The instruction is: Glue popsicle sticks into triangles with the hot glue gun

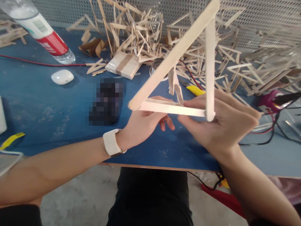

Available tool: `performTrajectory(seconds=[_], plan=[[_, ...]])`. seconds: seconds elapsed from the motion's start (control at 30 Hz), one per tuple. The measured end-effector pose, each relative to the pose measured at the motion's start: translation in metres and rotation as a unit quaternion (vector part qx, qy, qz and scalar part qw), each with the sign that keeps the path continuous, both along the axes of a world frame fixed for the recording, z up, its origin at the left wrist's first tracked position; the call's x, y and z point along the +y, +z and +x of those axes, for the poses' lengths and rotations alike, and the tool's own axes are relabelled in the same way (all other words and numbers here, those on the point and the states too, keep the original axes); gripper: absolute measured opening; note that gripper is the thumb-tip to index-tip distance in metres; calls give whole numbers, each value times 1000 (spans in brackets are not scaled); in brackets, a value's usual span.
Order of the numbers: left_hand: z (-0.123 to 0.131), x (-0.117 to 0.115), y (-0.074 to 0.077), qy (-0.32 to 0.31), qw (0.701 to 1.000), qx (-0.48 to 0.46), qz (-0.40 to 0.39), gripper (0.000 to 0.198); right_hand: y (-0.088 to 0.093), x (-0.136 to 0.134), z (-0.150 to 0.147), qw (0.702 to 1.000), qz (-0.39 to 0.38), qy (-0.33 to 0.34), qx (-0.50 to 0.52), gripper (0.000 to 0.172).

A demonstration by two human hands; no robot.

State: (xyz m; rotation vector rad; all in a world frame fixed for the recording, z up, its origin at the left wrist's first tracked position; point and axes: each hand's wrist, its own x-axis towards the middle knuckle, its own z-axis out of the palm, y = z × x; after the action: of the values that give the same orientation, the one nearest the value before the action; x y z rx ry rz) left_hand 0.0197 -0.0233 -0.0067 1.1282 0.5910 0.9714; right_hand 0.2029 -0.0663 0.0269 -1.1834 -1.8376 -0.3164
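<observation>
Both hands hold a stick triangle (171, 108) up over the blue worktop (47, 106), in the middle of the view; the left hand (141, 124) curls under its bottom stick near the 9 o'clock corner, fingers closed on it; the right hand (221, 125) pinches the 3 o'clock corner, fingers shut on the wood; a big pile of sticks (136, 34) lies at 12 o'clock; a bottle (44, 34) lies at 10 o'clock, with a small white case (62, 77) near it.

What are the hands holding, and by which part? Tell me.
A triangle of wooden sticks, held by its bottom stick: left hand under its left part, right hand pinching near the right corner.
</observation>
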Motion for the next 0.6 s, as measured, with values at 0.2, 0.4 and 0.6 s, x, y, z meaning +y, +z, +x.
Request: performTrajectory(seconds=[0.2,0.4,0.6], plan=[[0,2,-7,-13,999,-10,31,37,-1,1,0,999,26,26,-16,18],[2,3,-13,-25,999,-44,18,34,-4,-1,1,999,16,28,-37,13],[3,3,-9,-18,998,-63,-6,28,-6,0,3,998,36,38,-45,11]])
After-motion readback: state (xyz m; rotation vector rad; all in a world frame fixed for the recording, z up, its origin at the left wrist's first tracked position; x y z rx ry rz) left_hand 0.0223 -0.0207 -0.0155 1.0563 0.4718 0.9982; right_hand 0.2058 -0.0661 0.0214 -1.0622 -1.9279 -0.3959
